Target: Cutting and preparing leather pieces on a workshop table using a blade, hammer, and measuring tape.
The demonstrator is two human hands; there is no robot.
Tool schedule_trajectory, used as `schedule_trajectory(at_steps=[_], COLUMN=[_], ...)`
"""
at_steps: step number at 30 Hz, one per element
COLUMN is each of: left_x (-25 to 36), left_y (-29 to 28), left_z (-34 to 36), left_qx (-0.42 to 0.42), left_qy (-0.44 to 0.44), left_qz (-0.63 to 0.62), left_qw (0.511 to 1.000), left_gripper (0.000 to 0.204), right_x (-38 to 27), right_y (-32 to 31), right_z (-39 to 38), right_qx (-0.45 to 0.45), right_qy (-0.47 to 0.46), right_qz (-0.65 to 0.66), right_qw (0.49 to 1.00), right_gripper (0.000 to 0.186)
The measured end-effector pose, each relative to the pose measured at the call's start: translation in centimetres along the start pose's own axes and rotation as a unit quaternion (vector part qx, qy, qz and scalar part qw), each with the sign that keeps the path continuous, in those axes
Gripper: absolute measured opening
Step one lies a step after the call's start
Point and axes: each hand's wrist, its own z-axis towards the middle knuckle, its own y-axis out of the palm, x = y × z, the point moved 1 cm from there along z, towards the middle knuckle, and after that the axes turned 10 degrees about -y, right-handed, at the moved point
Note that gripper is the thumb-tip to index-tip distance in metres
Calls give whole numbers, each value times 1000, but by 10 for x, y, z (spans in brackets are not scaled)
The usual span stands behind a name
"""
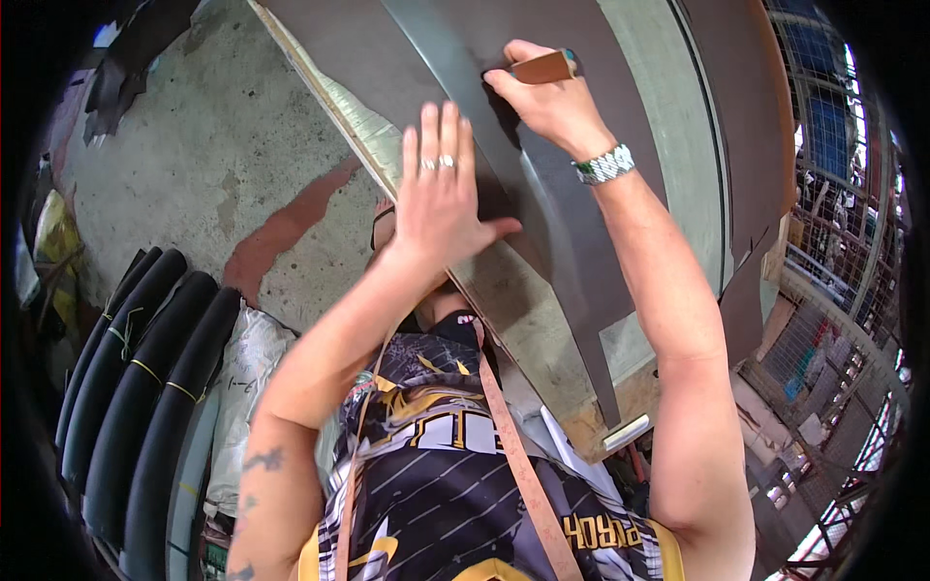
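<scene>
A large dark brown sheet (320, 48), like leather or vinyl, lies over the worktable. Near the table's left edge, my left hand (438, 198) is stretched out palm down over the sheet, with rings on its fingers. Whether it presses on the sheet or hovers just above, I cannot tell. Farther off and to the right, my right hand (557, 108) is closed around a tool with a flat brown handle (544, 68). The tool's working end is hidden by the fingers and the dark shadow beneath. A long glossy strip of the sheet runs between both hands toward me.
Several long black rolls (155, 378), tied with string, stand at lower left beside a white sack (254, 358). The worktable's wooden edge (334, 111) runs diagonally past my body. A measuring tape (518, 455) hangs over my shirt. Wire mesh racks (833, 320) line the right side.
</scene>
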Motion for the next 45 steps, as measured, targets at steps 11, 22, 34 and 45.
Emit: schedule_trajectory(at_steps=[11, 22, 34, 45], left_x=[25, 58, 127, 129], left_y=[8, 60, 52, 43], left_z=[16, -88, -109, -110], left_qx=[-12, 40, -52, -68], left_qy=[-51, 41, -79, 42], left_qz=[236, 70, 249, 300], left_qw=[970, 996, 964, 950], left_gripper=[123, 123, 128, 123], right_x=[25, 40, 72, 85], right_y=[5, -13, -6, -73], right_z=[-34, -216, -312, -459], right_qx=[12, 20, 73, 86], right_qy=[-86, -39, -145, 149], right_qz=[-18, -20, -14, 73], right_qw=[996, 999, 987, 982], right_gripper=[22, 22, 22, 20])
